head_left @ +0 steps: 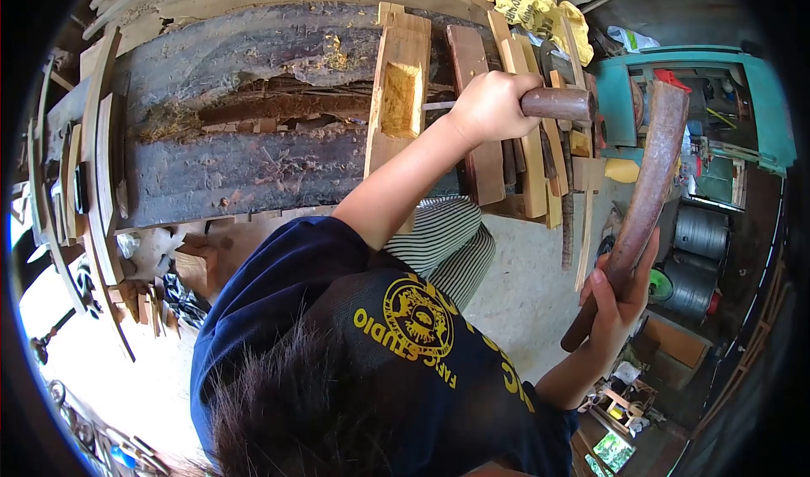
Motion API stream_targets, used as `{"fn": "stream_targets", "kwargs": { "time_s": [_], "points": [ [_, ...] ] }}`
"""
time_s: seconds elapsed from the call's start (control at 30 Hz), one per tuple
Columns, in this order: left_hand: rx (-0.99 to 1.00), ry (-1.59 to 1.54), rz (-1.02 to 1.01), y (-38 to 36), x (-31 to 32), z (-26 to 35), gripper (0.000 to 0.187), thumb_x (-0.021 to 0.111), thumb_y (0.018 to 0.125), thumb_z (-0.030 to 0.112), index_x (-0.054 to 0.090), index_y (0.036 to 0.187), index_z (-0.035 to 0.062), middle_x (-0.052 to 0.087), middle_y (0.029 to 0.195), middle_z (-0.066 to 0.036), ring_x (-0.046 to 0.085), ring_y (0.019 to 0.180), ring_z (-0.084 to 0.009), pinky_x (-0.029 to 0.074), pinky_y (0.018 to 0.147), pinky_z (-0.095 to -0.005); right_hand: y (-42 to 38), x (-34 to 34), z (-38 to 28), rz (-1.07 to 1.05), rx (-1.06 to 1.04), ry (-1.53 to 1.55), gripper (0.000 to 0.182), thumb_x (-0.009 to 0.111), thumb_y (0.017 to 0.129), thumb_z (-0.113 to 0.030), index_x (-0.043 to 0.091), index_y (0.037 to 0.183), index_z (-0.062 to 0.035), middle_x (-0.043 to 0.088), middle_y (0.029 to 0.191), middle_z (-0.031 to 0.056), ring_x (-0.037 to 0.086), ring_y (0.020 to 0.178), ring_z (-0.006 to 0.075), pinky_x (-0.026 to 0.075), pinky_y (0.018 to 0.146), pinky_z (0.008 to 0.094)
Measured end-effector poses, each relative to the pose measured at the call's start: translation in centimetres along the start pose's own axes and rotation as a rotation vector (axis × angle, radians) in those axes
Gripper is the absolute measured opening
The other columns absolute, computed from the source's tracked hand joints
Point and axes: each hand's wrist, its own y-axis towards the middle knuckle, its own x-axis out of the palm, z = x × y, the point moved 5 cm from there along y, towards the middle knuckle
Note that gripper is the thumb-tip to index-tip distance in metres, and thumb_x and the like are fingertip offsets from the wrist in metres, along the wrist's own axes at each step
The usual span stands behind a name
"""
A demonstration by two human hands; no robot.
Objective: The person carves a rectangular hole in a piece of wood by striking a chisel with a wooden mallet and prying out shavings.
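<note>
My left hand (498, 106) is wrapped round a chisel with a thick brown handle (558, 104). Its thin metal shaft (439, 106) points left, with its end beside the rectangular hollow (400, 97) cut in a pale wooden block (390, 152). That block lies across a dark, rough timber slab (253, 173). At the right, my right hand (620, 304) grips the lower part of a long, slightly curved wooden club (650, 173), whose thick end is raised to the right of the chisel handle. The club and the handle are apart.
A reddish-brown board (477, 161) and several pale strips (527, 156) lie right of the block. More planks (105, 165) stand at the left. A yellow bag (531, 9) is at the top, a teal frame (764, 114) and metal drums (700, 232) at the right.
</note>
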Motion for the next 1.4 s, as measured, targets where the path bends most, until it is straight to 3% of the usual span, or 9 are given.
{"fn": "stream_targets", "kwargs": {
  "time_s": [0.37,0.57,0.63,0.7,0.73,0.8,0.93,1.03,1.4],
  "points": [
    [-0.006,-0.033,0.009,0.0,-0.3,0.0,0.021,0.068,0.070,0.021,0.066,0.085,0.0080,0.065,0.070,-0.017,0.066,0.069,-0.0350,0.055,0.065,-0.0411,-0.1,0.2,-0.1,-0.030,0.009,-0.038,0.083,0.063,0.078,0.001,0.023,0.150,-0.0062,0.057,0.086,0.0092,0.051,0.056,0.0095,0.041,0.048,0.0215],
    [-0.014,-0.040,-0.012,0.0,-0.3,0.1,0.021,0.068,0.070,0.021,0.065,0.085,0.0071,0.065,0.070,-0.017,0.065,0.069,-0.0354,0.055,0.065,-0.0412,0.8,-0.4,-4.3,0.278,-0.425,0.146,0.082,0.062,0.079,-0.006,0.018,0.148,-0.0076,0.057,0.083,0.0131,0.053,0.054,0.0129,0.044,0.047,0.0225],
    [-0.021,-0.054,-0.024,0.0,-0.3,0.1,0.020,0.068,0.071,0.024,0.065,0.084,0.0091,0.066,0.071,-0.016,0.065,0.070,-0.0360,0.055,0.066,-0.0434,1.4,0.5,-2.7,0.138,-0.542,0.249,0.058,0.059,0.083,-0.001,0.032,0.134,0.0006,0.059,0.079,0.0105,0.055,0.055,0.0140,0.047,0.049,0.0239],
    [0.012,-0.041,-0.032,-0.1,-0.5,0.1,0.023,0.069,0.070,0.018,0.064,0.089,0.0054,0.064,0.070,-0.018,0.065,0.069,-0.0358,0.055,0.064,-0.0394,1.1,1.0,1.0,0.053,-0.233,-0.039,0.067,0.062,0.080,0.003,0.032,0.140,0.0030,0.062,0.091,0.0139,0.057,0.063,0.0135,0.050,0.061,0.0257],
    [0.012,-0.046,-0.028,-0.3,-0.6,-0.3,0.023,0.069,0.070,0.018,0.064,0.089,0.0054,0.064,0.070,-0.018,0.065,0.069,-0.0358,0.055,0.064,-0.0394,1.5,1.4,1.0,-0.149,-0.228,-0.328,0.074,0.063,0.077,0.006,0.031,0.144,0.0040,0.064,0.103,0.0121,0.058,0.068,0.0112,0.049,0.063,0.0235],
    [-0.036,-0.005,-0.002,-0.6,-0.7,-2.1,0.022,0.068,0.070,0.017,0.063,0.088,0.0055,0.064,0.071,-0.018,0.065,0.069,-0.0362,0.054,0.064,-0.0396,1.4,2.7,1.9,-0.200,-0.028,-0.250,0.082,0.062,0.075,0.008,0.026,0.148,0.0020,0.062,0.113,0.0112,0.059,0.067,0.0107,0.048,0.059,0.0223],
    [0.017,0.030,-0.003,-1.0,-0.4,-2.3,0.023,0.068,0.067,0.016,0.063,0.087,0.0069,0.063,0.070,-0.017,0.064,0.069,-0.0364,0.054,0.062,-0.0404,1.7,2.0,0.5,-0.107,-0.095,-0.128,0.082,0.056,0.076,0.009,0.022,0.150,-0.0038,0.058,0.086,0.0103,0.051,0.056,0.0098,0.042,0.047,0.0207],
    [0.045,0.028,0.011,-1.4,-0.6,-1.2,0.023,0.069,0.066,0.016,0.062,0.086,0.0077,0.063,0.068,-0.015,0.064,0.068,-0.0352,0.054,0.061,-0.0398,1.9,2.1,-2.5,0.122,-0.171,0.024,0.087,0.064,0.074,-0.011,0.020,0.149,-0.0033,0.053,0.078,0.0090,0.051,0.050,0.0106,0.041,0.046,0.0218],
    [0.057,-0.019,-0.017,-1.4,-0.4,0.8,0.020,0.068,0.066,0.019,0.063,0.084,0.0102,0.065,0.069,-0.014,0.065,0.068,-0.0339,0.055,0.063,-0.0424,0.6,1.8,0.1,0.066,0.030,0.135,0.088,0.063,0.076,-0.001,0.019,0.151,-0.0074,0.055,0.080,0.0101,0.052,0.054,0.0102,0.042,0.048,0.0220]
  ]
}}
